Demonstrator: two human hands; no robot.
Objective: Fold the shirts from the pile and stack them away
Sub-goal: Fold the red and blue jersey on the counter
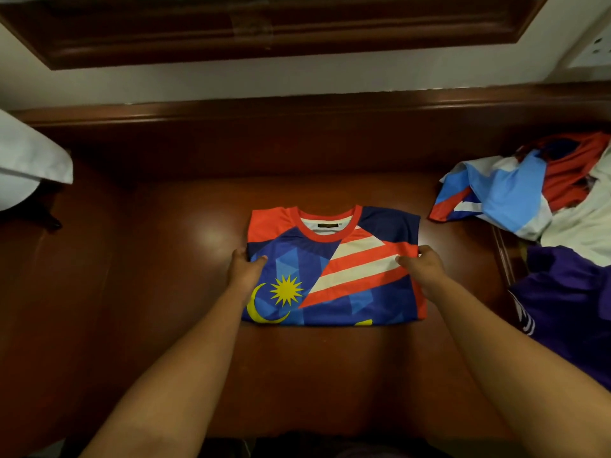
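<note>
A folded shirt (pixel 334 279) in blue, red and white, with a yellow crescent and star, lies flat in the middle of the dark wooden table (pixel 172 292), collar toward the wall. My left hand (pixel 244 266) grips its left edge, thumb on top and fingers under the fabric. My right hand (pixel 421 264) grips its right edge the same way. At the right of the table sits the pile of unfolded shirts (pixel 515 190), light blue, red and white, with a purple shirt (pixel 572 305) hanging over the table's right edge.
A raised wooden ledge (pixel 297 110) runs along the back of the table under the wall. A white cloth (pixel 29 157) sticks in from the left. A wall socket (pixel 595 47) is at the upper right.
</note>
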